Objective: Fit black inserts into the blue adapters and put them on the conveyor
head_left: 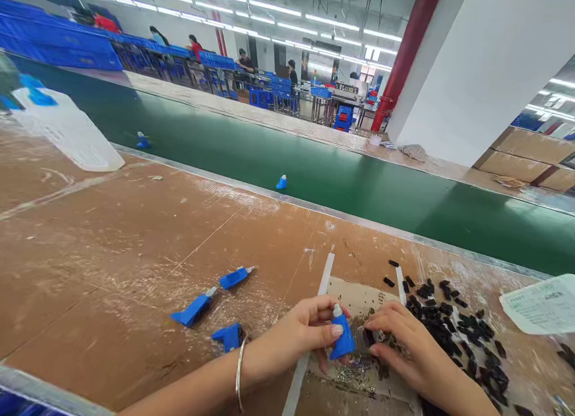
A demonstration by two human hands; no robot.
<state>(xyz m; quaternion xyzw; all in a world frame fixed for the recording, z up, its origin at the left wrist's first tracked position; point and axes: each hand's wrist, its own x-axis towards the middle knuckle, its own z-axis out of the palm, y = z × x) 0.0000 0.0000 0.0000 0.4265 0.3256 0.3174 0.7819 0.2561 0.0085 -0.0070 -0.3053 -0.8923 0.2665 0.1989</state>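
Note:
My left hand (300,335) grips a small blue plastic part (343,337) with a grey tip, held upright over a dirty cardboard pad (354,296). My right hand (411,347) rests just right of it, fingers curled on a small dark piece (376,337) on the pad. A heap of small black pieces (453,329) lies right of my right hand. Three more blue parts (233,277) (194,309) (228,336) lie on the brown worktable (112,254) left of my left hand.
A green conveyor belt (359,182) runs behind the table, carrying two blue parts (281,182) (142,141). A clear plastic bag (67,128) lies far left, a printed paper sheet (541,305) at right. Cardboard boxes (530,155), a white pillar and distant workers stand beyond.

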